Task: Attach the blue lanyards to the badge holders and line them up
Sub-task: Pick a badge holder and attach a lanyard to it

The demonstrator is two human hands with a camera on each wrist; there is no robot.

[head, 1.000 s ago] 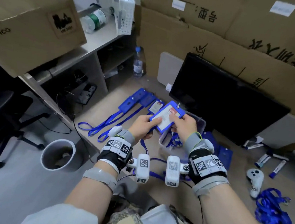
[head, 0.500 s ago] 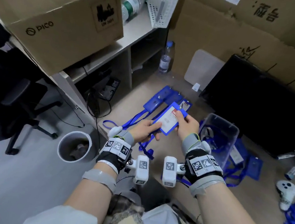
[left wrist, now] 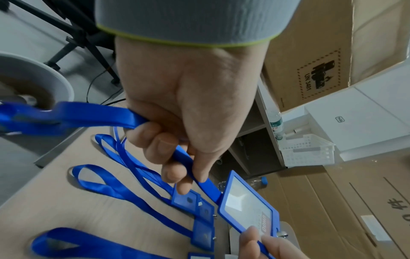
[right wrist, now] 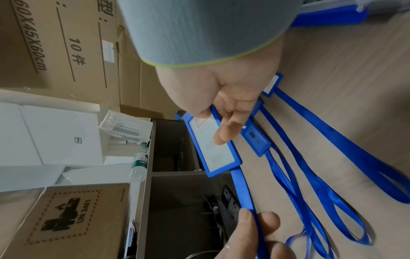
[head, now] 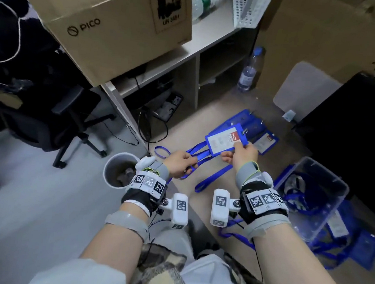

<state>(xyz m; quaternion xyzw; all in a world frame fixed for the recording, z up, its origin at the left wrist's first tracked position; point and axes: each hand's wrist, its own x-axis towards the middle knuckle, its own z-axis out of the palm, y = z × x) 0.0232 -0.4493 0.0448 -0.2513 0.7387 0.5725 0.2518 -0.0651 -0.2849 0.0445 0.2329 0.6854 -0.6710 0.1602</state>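
Right hand: I have my right hand (head: 241, 154) pinching the near edge of the badge holder (head: 224, 140), thumb on its clear face, held up off the worktop (head: 198, 210).
Left hand: my left hand (head: 179, 163) is curled round the blue lanyard (head: 201, 157) that runs from the holder's end back through my fist.
Where it goes: the finished row (head: 249, 124) of holders lies flat just beyond, their straps trailing toward me (I count at least three, the far ones are blurred).
Risk, tangle: the slack loop hanging from my left fist could drop across the straps already laid out and drag them crooked when I set this one down.
Risk, clip: I cannot see from here whether the clip is fully seated; a tug on the strap might pull it free.
Risk, alignment: the holder is tilted in my pinch, so it may land skewed or overlap its neighbour.
Risk, edge: the straps end near the worktop's left edge, above the bin (head: 120, 170); one could slide off.
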